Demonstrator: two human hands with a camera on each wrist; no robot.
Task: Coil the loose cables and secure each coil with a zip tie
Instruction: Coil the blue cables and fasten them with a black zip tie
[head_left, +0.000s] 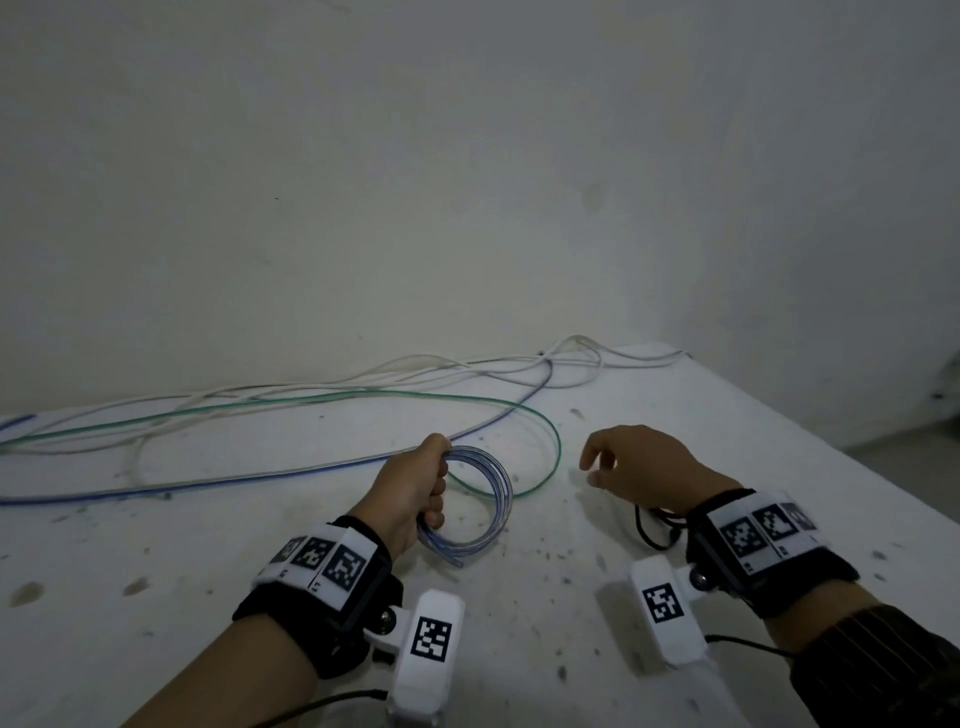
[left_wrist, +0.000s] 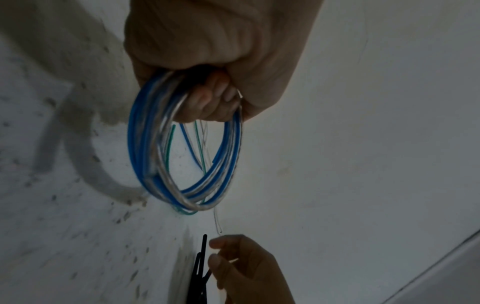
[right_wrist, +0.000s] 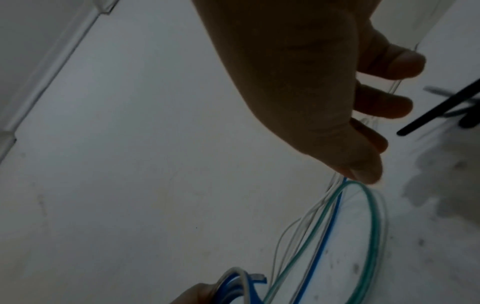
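Black zip ties (head_left: 655, 527) lay half hidden under right wrist, count unclear. Loose cables (head_left: 291, 402) ran off frame at left. Left hand (head_left: 410, 488) gripped blue-striped coil (head_left: 480, 512) just above table; right hand (head_left: 641, 465) hovered beside it, fingers loosely curled, holding nothing. White speckled table (head_left: 156, 561) against bare pale wall (head_left: 467, 182).

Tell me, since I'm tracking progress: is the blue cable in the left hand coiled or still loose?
Coiled: the blue cable forms several stacked loops gripped by the left hand; no zip tie shows on it.

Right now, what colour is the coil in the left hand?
Blue and clear coil, best seen in the left wrist view.
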